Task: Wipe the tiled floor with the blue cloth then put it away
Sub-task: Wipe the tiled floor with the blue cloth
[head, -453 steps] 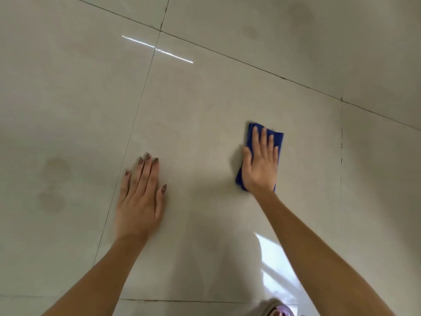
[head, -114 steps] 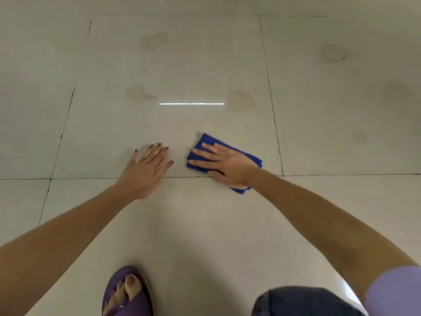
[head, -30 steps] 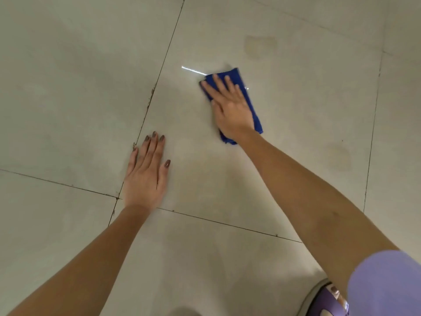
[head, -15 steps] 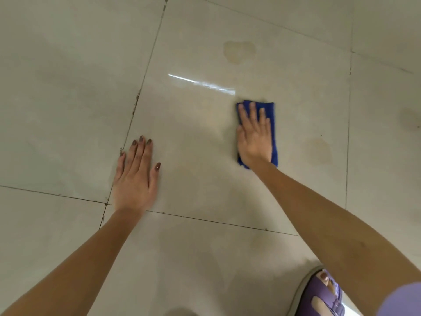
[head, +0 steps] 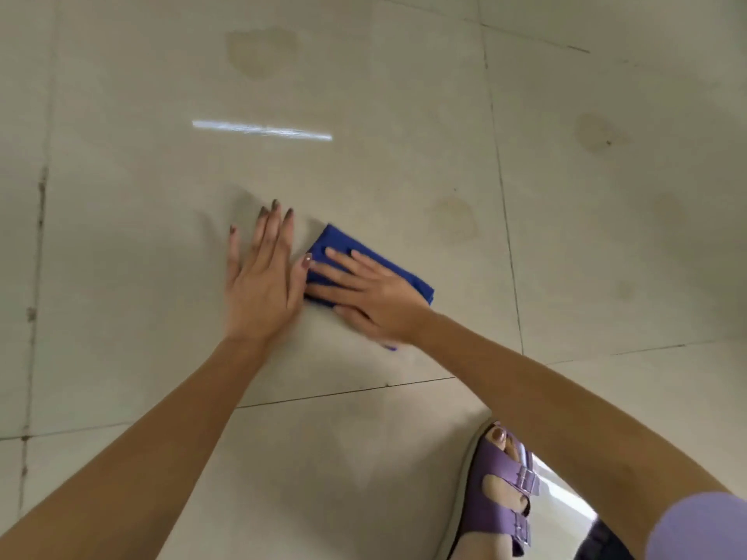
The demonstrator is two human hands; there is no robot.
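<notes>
A folded blue cloth (head: 339, 242) lies flat on the pale tiled floor (head: 364, 163) near the middle of the view. My right hand (head: 374, 295) presses down on the cloth with fingers spread, covering most of it. My left hand (head: 262, 278) rests flat on the tile just left of the cloth, fingers apart, its thumb touching the cloth's left edge. Both hands look slightly blurred.
Several faint brownish stains mark the tiles, one at the top (head: 260, 52), one right of the cloth (head: 454, 220), one at the upper right (head: 598, 131). A foot in a purple sandal (head: 499, 491) stands at the bottom right. Dark grout lines cross the floor.
My right hand has slid the cloth leftward and nearer, until it meets my left hand. The view has shifted, showing more floor to the right and the sandal.
</notes>
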